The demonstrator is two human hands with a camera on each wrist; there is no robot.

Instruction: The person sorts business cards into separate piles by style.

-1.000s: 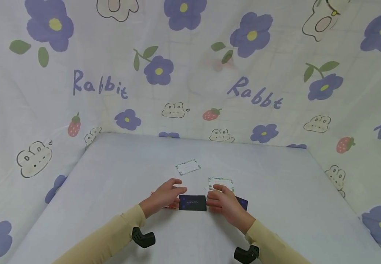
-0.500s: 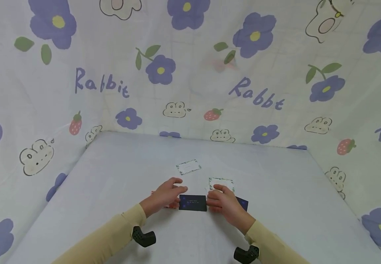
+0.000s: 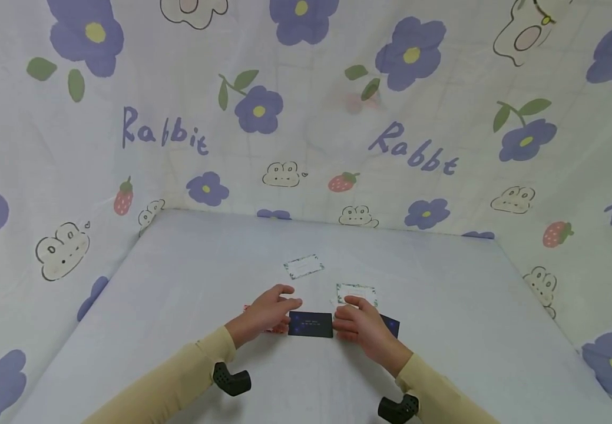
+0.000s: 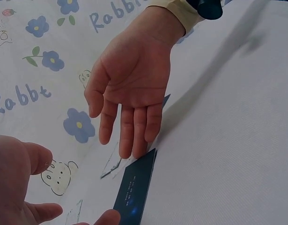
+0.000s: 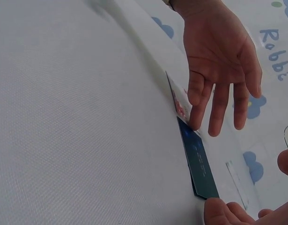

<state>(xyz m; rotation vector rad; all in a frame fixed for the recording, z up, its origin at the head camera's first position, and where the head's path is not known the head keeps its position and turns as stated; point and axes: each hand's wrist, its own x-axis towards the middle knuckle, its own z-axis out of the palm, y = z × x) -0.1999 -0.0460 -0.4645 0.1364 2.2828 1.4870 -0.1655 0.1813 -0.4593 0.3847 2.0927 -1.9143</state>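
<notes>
Head view: dark card (image 3: 310, 324) (text upward) between left hand (image 3: 265, 311), right hand (image 3: 365, 328).

On one desk (image 3: 205, 259), two dark cards (image 3: 311, 324) (image 3: 392, 325), two white leaf-bordered cards (image 3: 304, 267) (image 3: 357, 291) and one partly hidden red-patterned card (image 5: 181, 105) show. Two beige sleeves (image 3: 178, 377) (image 3: 438, 391) and two black wrist devices (image 3: 231, 380) (image 3: 398, 408) are in view.
</notes>
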